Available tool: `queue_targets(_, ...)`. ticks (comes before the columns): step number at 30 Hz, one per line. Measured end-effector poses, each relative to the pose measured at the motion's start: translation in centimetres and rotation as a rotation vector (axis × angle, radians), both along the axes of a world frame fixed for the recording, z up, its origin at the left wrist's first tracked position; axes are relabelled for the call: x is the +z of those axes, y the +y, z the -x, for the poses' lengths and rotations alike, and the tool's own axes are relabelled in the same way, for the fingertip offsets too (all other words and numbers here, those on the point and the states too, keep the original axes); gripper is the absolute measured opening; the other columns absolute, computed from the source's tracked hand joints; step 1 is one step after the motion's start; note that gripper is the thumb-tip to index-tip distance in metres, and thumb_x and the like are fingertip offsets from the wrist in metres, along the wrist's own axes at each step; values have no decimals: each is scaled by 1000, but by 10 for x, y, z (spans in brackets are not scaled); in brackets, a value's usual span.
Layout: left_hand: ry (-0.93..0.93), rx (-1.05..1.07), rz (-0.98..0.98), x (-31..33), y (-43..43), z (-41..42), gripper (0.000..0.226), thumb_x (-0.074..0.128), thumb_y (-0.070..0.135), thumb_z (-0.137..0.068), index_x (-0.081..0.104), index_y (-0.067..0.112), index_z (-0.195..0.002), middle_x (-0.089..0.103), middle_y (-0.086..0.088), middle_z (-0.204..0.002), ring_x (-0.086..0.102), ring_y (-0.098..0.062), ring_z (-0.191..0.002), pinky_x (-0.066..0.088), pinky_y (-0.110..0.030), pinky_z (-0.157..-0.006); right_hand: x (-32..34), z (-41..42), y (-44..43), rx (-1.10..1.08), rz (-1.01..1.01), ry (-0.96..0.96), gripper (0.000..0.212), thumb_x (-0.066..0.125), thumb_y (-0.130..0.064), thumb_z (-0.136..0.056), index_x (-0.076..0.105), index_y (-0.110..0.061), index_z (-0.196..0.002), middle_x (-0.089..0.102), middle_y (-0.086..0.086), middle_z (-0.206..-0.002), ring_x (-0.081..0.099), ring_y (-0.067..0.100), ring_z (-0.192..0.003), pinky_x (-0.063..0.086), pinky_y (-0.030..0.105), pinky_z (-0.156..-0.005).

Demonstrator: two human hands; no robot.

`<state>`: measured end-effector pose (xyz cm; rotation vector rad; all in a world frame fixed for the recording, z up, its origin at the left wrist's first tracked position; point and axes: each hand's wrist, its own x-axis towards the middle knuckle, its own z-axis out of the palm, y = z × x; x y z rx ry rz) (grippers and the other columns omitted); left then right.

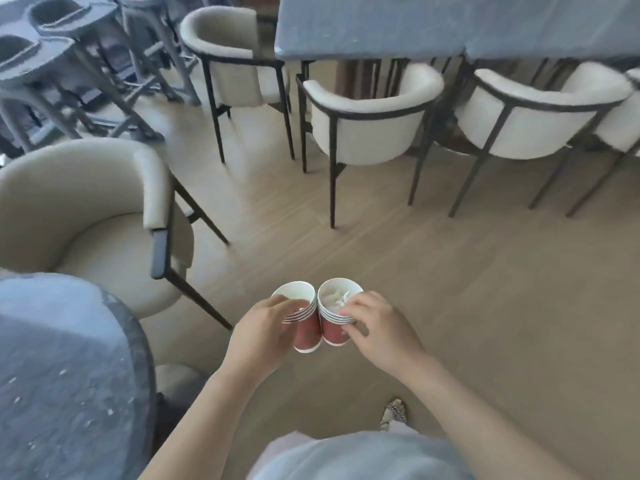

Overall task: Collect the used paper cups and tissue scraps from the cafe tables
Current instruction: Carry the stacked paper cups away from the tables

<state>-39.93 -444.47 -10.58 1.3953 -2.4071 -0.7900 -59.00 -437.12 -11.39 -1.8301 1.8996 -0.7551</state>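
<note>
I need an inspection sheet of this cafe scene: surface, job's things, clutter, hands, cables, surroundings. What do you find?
Surface: round grey table, near left, with small pale specks; long grey table ahead.
Job's things: left cup stack, top cup empty; right cup stack, tissue scraps in its top cup; stacks side by side.
Clutter: nothing seen besides the specks.
Hands: left hand grips the left cup stack; right hand grips the right cup stack.
Cables: nothing seen.
Surroundings: cream armchairs, stacked grey chairs, wooden floor.
</note>
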Motion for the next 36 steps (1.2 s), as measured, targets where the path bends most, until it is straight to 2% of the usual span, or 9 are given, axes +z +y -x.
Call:
queue_targets(4,6,-121,14,0,5,115,39,59,11,-80,64,35,-110,64,17,-109,61,-14,-95,47,-25,-67,3,103,30,-132,17,32,24,69,-1,-72,70,-16,-91,66,-1,-91,59,23,-92,50,31,-73)
queue_targets(9,36,-305,39,4,12,248,39,58,12,-79,63,39,-107,64,18,-108,62,-14,-92,43,-23,-64,8,217,69,-308,62,75,27,73,2,-69,71,-16,-89,67,-1,-91,61,24,-91,46,25,-78)
queue_targets(12,46,-394,48,9,16,309,38,58,11,-78,64,37,-105,66,15,-106,63,-16,-89,48,-27,-63,12,264,86,-423,86,83,27,74,4,-67,71,-14,-87,66,0,-90,61,23,-89,44,22,-77)
queue_targets(16,41,-499,44,9,12,373,38,57,11,-79,64,37,-106,66,15,-104,63,-15,-87,53,-34,-64,6,316,96,-528,93,72,26,74,3,-69,72,-14,-89,65,1,-89,59,22,-88,34,12,-79)
queue_targets(20,16,-560,35,3,-5,425,38,58,9,-78,66,32,-108,67,12,-105,65,-18,-88,54,-35,-67,-6,365,82,-571,82,38,28,75,0,-68,72,-15,-91,65,0,-90,59,23,-89,35,14,-80)
queue_targets(25,5,-582,57,-4,-48,507,37,59,9,-77,67,30,-107,68,10,-105,66,-21,-88,54,-36,-70,-15,443,44,-583,50,29,28,76,-5,-70,72,-17,-94,64,0,-94,57,22,-94,45,27,-79)
queue_targets(30,-10,-654,41,0,-100,619,36,57,11,-80,65,32,-109,66,12,-108,64,-19,-91,53,-35,-70,-7,544,5,-663,33,14,26,74,-6,-73,71,-16,-97,63,0,-98,56,21,-97,41,24,-83)
queue_targets(36,-11,-852,51,8,-138,772,36,56,12,-80,64,34,-107,66,13,-108,62,-18,-93,54,-34,-70,1,659,-15,-835,47,45,22,72,-4,-74,70,-13,-94,62,3,-101,55,23,-99,42,26,-84)
